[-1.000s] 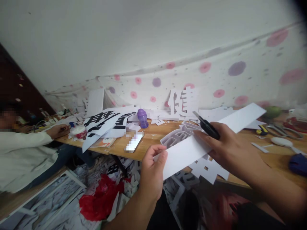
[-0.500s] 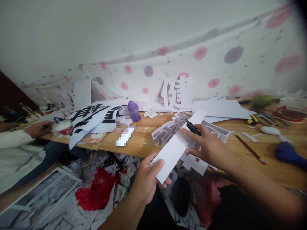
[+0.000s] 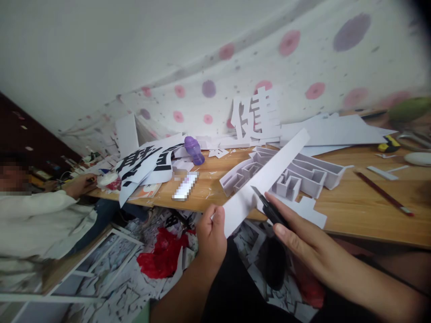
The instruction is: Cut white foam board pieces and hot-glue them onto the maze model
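My left hand (image 3: 213, 233) is closed round the near end of a long white foam board strip (image 3: 266, 179), which slants up and away over the table. In my right hand (image 3: 299, 237) is a black utility knife (image 3: 271, 211), its blade tip close to the strip's lower edge; whether it touches I cannot tell. Behind and under the strip lies a white hollow letter form (image 3: 306, 175) with upright walls. Part of it is hidden by the strip. A flat white cut-out piece (image 3: 311, 211) lies at the table's front edge beneath it.
A cut-out white character (image 3: 257, 114) leans on the dotted wall sheet. White boards (image 3: 336, 130), a purple bottle (image 3: 194, 150), a pencil (image 3: 384, 194) and a tape measure (image 3: 389, 142) lie about. A co-worker (image 3: 43, 220) sits at left. Scraps and a red bag (image 3: 161, 253) cover the floor.
The knife has come away from the upper face of the strip to its lower edge, and the strip has tilted more on edge. My view has turned and tipped.
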The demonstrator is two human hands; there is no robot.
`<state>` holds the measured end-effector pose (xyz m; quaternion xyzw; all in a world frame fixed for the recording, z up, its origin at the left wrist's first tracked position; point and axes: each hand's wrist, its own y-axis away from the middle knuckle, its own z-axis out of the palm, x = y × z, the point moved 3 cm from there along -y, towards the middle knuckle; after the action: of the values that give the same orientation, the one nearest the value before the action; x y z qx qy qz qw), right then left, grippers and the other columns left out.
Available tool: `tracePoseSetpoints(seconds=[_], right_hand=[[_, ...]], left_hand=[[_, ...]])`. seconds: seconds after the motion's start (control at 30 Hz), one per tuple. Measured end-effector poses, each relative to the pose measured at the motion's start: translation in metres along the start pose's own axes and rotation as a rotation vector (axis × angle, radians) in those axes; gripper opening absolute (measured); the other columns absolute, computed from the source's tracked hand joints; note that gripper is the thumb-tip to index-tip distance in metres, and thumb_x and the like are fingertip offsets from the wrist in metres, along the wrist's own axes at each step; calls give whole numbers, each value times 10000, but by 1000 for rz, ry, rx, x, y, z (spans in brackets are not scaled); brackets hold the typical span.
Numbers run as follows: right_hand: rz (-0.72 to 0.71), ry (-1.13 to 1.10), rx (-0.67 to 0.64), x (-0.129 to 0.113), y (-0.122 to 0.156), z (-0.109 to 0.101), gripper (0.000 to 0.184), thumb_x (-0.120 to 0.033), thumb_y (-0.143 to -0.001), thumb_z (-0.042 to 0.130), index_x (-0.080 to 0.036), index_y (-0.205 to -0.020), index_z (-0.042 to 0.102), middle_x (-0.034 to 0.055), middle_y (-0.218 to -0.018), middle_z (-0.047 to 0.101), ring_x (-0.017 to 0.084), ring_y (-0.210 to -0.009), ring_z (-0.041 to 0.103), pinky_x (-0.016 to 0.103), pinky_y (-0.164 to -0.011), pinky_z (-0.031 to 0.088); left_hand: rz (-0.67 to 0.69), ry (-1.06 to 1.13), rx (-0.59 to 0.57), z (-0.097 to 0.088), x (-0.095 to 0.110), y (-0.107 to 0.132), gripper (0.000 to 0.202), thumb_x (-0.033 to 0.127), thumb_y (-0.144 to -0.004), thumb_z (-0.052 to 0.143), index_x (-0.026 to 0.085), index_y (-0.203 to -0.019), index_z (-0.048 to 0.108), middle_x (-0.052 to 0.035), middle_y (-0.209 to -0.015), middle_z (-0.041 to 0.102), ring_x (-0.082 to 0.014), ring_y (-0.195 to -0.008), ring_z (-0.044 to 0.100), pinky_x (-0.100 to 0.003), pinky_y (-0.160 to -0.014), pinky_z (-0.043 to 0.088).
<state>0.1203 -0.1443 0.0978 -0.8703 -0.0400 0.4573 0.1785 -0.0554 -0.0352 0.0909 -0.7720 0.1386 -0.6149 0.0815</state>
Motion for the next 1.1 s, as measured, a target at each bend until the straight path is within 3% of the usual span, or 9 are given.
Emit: tracePoseSetpoints(seconds=[0.07, 0.17, 0.33, 0.43, 0.6, 0.73, 0.87, 1.1], right_hand=[[-4, 11, 3, -7, 6, 4, 534, -425, -988, 348, -246, -1486, 281, 53, -1462, 348, 292, -1322, 344, 485, -1042, 401], [-28, 38, -31, -14, 8, 10, 483, -405, -975, 397, -249, -1430, 346, 64, -1400, 450, 254, -1261, 455, 446, -1015, 447], [-38, 104, -45, -15, 2, 20, 382, -276, -919, 461, -255, -1290, 371, 48, -1073, 659, 216, -971, 649, 358, -810, 565], [-58, 227, 13, -17, 0, 19, 402, -252, -927, 400, -242, -1326, 349, 67, -1035, 669, 240, -864, 675, 374, -710, 580], [-191, 264, -4, -25, 0, 19, 604, -132, -905, 305, -226, -1487, 175, 100, -1299, 540, 217, -1104, 591, 380, -892, 538], [-177, 308, -38, -23, 0, 24, 679, -102, -869, 304, -216, -1515, 130, 131, -1196, 594, 253, -999, 636, 442, -848, 552], [-148, 270, -72, -19, 0, 29, 749, -97, -833, 352, -263, -1526, 122, 103, -1084, 639, 239, -827, 674, 396, -747, 588], [-141, 214, -89, -22, -2, 28, 746, -131, -834, 385, -323, -1518, 158, 89, -1058, 647, 267, -797, 677, 418, -719, 597]], left_hand=[[120, -28, 30, -1, 2, 2, 447, 525, -886, 456, 195, -587, 416, 42, -531, 379, -108, -507, 372, -235, -492, 318], [200, -33, 49, 0, 4, 4, 415, 472, -912, 424, 197, -602, 424, 40, -545, 364, -118, -533, 342, -253, -527, 298], [256, -74, 86, 0, 8, 6, 411, 436, -915, 428, 199, -580, 400, 41, -543, 349, -122, -540, 336, -265, -550, 283], [230, -59, 68, 1, 8, 6, 419, 460, -912, 429, 201, -584, 406, 38, -552, 360, -125, -542, 341, -268, -547, 284], [158, -24, 77, 1, 6, 6, 433, 526, -885, 449, 201, -599, 448, 35, -545, 386, -129, -538, 357, -260, -526, 297], [100, 13, 21, 0, 3, 4, 427, 532, -878, 455, 199, -610, 455, 27, -575, 420, -130, -552, 391, -253, -527, 330], [77, 50, -4, 0, 1, 3, 429, 523, -879, 462, 206, -596, 402, 34, -569, 400, -126, -543, 385, -253, -532, 342], [138, 61, -23, 1, 2, 4, 403, 470, -913, 453, 202, -615, 404, 33, -602, 391, -131, -591, 382, -259, -570, 351]])
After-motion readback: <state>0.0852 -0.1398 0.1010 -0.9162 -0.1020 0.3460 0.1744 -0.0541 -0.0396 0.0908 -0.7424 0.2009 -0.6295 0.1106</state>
